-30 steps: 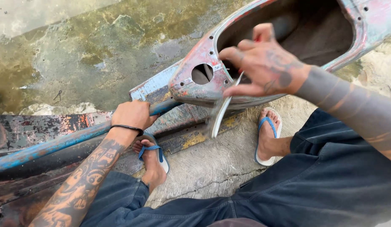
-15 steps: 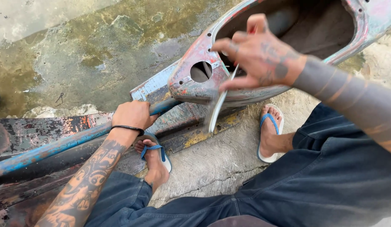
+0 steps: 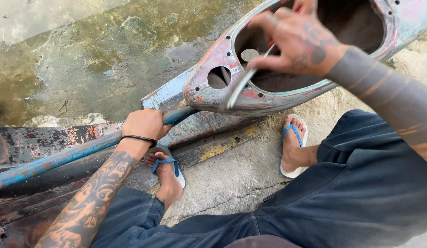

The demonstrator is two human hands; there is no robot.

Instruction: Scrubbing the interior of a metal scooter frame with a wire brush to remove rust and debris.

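nearest, the left hand [image 3: 147, 124] is wrapped tight around the blue tube [image 3: 62, 156], whose long axis runs from 8 o'clock up toward 2 o'clock, under the nose of the scooter body shell [image 3: 222, 87]. farther off, at 1 o'clock, the right hand [image 3: 298, 39] is closed on a thin flat metal blade [image 3: 243, 85]. the blade slants down to 7 o'clock from that hand, its tip over the shell's rim beside the round hole [image 3: 218, 77]. the right hand is the nearer to that rim.
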